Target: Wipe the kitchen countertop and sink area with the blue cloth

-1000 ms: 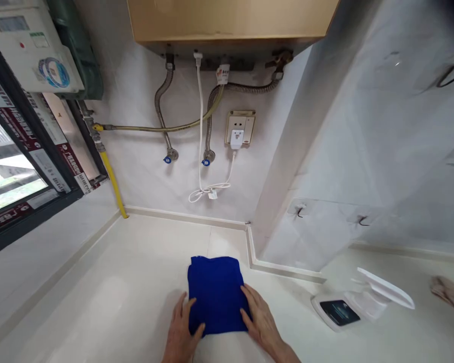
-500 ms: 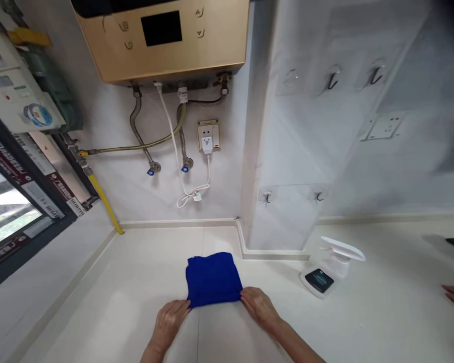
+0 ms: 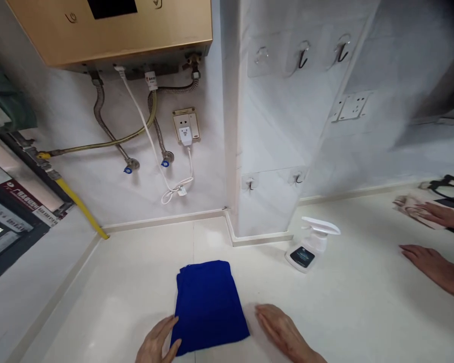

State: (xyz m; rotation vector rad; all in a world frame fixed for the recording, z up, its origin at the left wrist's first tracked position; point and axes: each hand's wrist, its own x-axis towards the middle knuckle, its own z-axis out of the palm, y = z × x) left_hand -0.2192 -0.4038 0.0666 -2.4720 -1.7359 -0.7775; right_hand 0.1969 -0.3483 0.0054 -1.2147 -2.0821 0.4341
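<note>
1. Blue folded cloth (image 3: 209, 304) lies flat on the pale countertop (image 3: 348, 312), directly in front of you, its edges squared into a neat rectangle.
2. Your left hand (image 3: 157, 345) rests open at the cloth's near left corner, fingertips touching the edge, gripping nothing.
3. Your right hand (image 3: 282, 333) lies flat and open on the counter just beside the cloth's right edge, holding nothing.
4. Judging by its tidy shape, the folding looks finished or nearly so; at most a last smoothing remains.
5. A white spray bottle (image 3: 310, 244) lies on its side farther right, near the wall column.
6. Another person's hands (image 3: 431, 262) rest at the far right, one on a pinkish rag (image 3: 410, 205).
</note>
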